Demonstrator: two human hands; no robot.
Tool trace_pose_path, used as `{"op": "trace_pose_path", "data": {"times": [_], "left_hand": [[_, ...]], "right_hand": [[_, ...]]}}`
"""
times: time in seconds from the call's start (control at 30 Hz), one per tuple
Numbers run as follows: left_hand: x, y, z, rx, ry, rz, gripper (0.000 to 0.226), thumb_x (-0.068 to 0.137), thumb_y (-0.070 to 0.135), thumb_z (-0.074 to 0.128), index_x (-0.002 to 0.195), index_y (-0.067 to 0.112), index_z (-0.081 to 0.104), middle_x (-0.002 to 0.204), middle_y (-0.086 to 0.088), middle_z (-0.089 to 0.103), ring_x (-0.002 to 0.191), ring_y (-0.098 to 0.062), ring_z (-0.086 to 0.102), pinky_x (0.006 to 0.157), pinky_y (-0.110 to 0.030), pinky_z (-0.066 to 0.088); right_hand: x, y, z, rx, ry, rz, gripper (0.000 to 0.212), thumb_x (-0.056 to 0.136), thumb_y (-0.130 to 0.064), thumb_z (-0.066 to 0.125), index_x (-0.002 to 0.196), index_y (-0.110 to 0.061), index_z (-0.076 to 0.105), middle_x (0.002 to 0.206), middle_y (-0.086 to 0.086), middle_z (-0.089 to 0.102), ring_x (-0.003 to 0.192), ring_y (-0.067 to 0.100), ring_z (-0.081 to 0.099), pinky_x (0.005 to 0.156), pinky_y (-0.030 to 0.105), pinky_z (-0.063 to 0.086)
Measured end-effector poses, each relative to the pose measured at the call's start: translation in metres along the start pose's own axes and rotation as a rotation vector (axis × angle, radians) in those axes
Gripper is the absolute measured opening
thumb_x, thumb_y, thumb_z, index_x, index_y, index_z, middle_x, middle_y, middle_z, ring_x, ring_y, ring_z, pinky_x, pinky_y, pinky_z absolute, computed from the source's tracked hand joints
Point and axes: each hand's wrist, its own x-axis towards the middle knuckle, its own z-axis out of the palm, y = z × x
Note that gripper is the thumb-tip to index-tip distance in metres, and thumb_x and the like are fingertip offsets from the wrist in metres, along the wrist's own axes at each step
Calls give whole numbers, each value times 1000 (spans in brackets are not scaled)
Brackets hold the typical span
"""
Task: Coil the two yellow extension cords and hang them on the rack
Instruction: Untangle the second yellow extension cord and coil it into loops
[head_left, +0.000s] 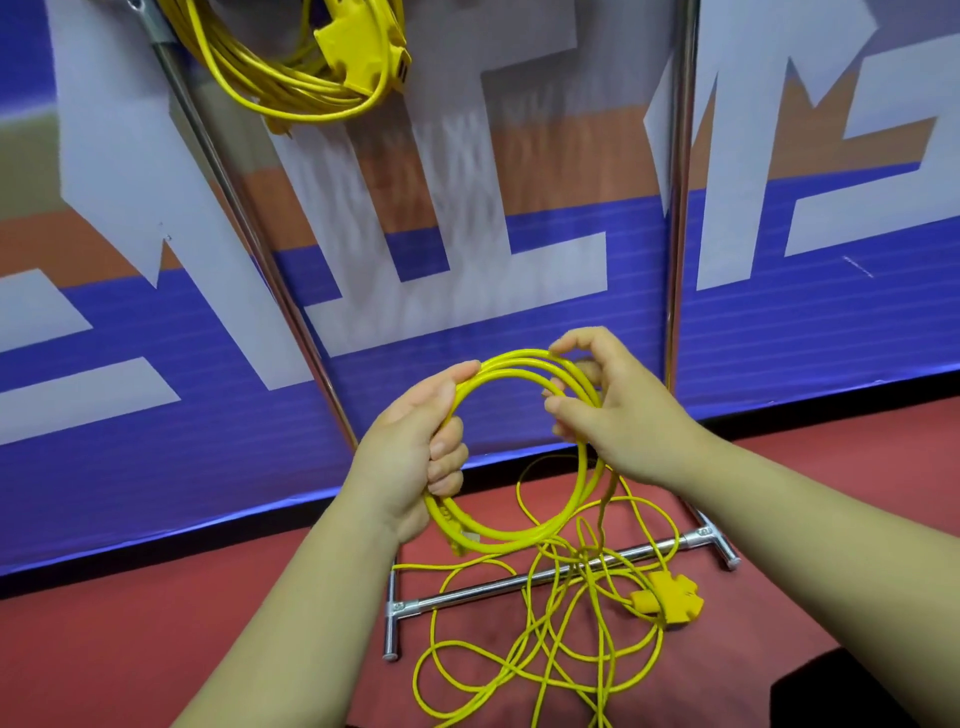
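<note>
Second cord half-coiled!
Left hand (415, 447) grips the yellow coil (524, 452); right hand (618, 410) pinches its loops; loose cord (545, 639) sprawls on the floor.

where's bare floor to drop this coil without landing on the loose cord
Bare red floor lies left of the rack's left foot, below the banner. A smaller bare strip lies right of the rack's right foot, along the banner. Crowded: around the base bar, where the loose extension cord and its socket block sprawl.
</note>
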Motion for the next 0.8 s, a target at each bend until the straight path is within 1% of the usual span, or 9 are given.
{"op": "trace_pose_path", "data": {"times": [0.07,0.13,0.23,0.3,0.4,0.6,0.67,0.73,0.8], "left_hand": [[1,-3,-1,40,49,22,29,104,25,47,124,24,68,55,2,30,42,-8,25,41,-21,17],[2,-4,-3,40,93,42,29,104,24,48,127,23,65,59,0,41,47,-9,31,43,-20,23],[2,1,-10,-118,23,5,35,96,20,52,129,23,63,70,-3,52,50,-8,35,43,-17,23],[0,6,-15,-239,-111,-30,44,90,12,52,133,20,60,76,-5,55,48,-8,36,41,-16,26],[-5,8,-16,-205,-252,-9,53,90,4,51,139,22,55,79,-6,56,46,-7,39,41,-17,37],[-7,1,-5,-143,-263,41,44,90,20,60,131,33,64,63,-2,51,47,-14,54,56,-33,57],[-8,2,2,-146,-243,38,36,96,21,56,128,32,66,58,2,41,44,-11,45,49,-28,51],[-9,4,6,-190,-231,11,33,98,22,49,125,29,68,58,4,33,40,-5,32,39,-18,34],[-7,5,5,-254,-228,-4,31,99,21,47,122,24,68,61,4,32,39,-2,27,36,-15,23]], "right_hand": [[0,1,4,-10,-23,5,39,97,-7,58,128,-28,47,94,4,68,69,23,71,70,46,61],[-2,2,8,-61,-54,7,42,100,-11,54,137,-29,44,98,-2,70,66,23,71,65,39,61],[-4,2,10,-144,-77,-13,42,102,-12,47,140,-30,43,103,-9,69,57,18,66,57,27,55],[-2,3,10,-155,-44,-16,41,103,-11,46,139,-30,45,101,-10,70,54,13,61,56,24,50],[4,6,7,-110,53,-9,38,102,-11,48,136,-28,51,95,-8,72,51,11,53,56,27,47],[4,-2,5,188,230,30,26,96,-8,60,115,-25,63,86,11,71,53,17,48,49,28,41],[3,-1,5,230,244,43,23,95,-7,62,111,-22,65,84,12,71,52,18,47,48,29,40],[2,1,6,219,250,54,22,95,-7,62,111,-21,65,81,7,71,51,17,47,48,27,40],[2,3,8,178,258,56,21,96,-8,61,112,-21,65,83,4,73,50,15,50,48,24,41]]}}
